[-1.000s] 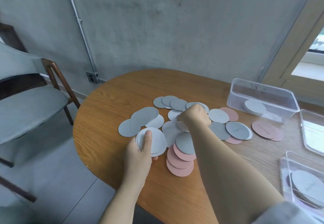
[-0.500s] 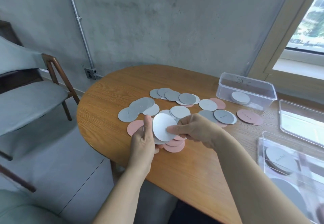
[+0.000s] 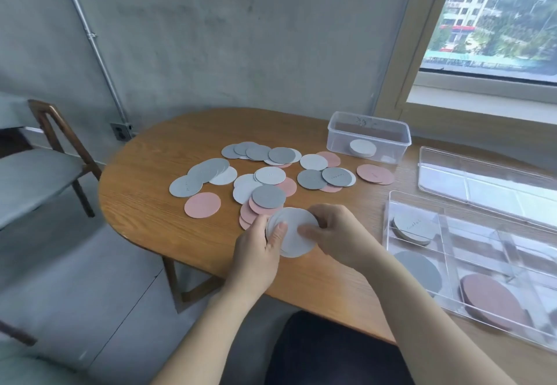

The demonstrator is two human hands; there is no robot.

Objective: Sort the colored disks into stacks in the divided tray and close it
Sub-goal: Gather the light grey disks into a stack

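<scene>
Both hands hold a small stack of white disks [image 3: 294, 231] just above the table's near edge. My left hand [image 3: 259, 249] grips its left side with the thumb on top; my right hand [image 3: 334, 234] pinches its right side. Several grey, white and pink disks [image 3: 268, 196] lie scattered on the table beyond. The clear divided tray [image 3: 446, 267] sits at the right, holding a grey stack [image 3: 411, 228], another grey stack [image 3: 422, 268] and a pink stack [image 3: 494, 301]. Its clear lid [image 3: 485, 185] lies behind it.
A clear plastic box [image 3: 369, 136] with a white disk stack [image 3: 362, 148] stands at the back right. The wooden table [image 3: 168, 228] has a rounded left end. A chair [image 3: 45, 170] stands at the left. A window is at the upper right.
My right hand took a white disk from the pile and brought it onto the stack in my left hand. Both hands with the stack moved right, nearer the tray; the view shifted right.
</scene>
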